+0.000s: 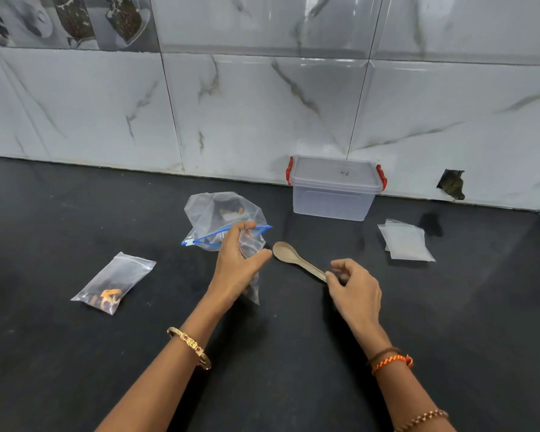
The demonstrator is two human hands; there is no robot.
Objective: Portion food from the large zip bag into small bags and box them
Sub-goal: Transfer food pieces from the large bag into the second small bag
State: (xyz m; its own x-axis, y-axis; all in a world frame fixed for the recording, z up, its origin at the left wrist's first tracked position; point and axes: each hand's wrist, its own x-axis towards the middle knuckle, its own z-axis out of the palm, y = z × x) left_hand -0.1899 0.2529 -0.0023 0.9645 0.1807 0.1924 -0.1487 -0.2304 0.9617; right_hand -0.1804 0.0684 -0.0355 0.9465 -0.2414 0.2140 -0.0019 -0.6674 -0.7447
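Left hand (pixel 236 260) pinches small bag (pixel 250 269), contents hidden; right hand (pixel 353 288) grips spoon (pixel 296 260).

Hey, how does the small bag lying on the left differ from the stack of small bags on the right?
The small bag on the left holds orange and dark food; the stack of small bags looks empty and flat. The left one lies alone; the stack sits near the box. Both are clear plastic, untouched on the dark counter.

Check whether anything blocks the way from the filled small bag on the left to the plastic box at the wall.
The filled small bag lies left on the counter; the box stands at the wall. Between them sit the large zip bag and the left hand gripping a small bag. The box's lid is on, its red latches down.
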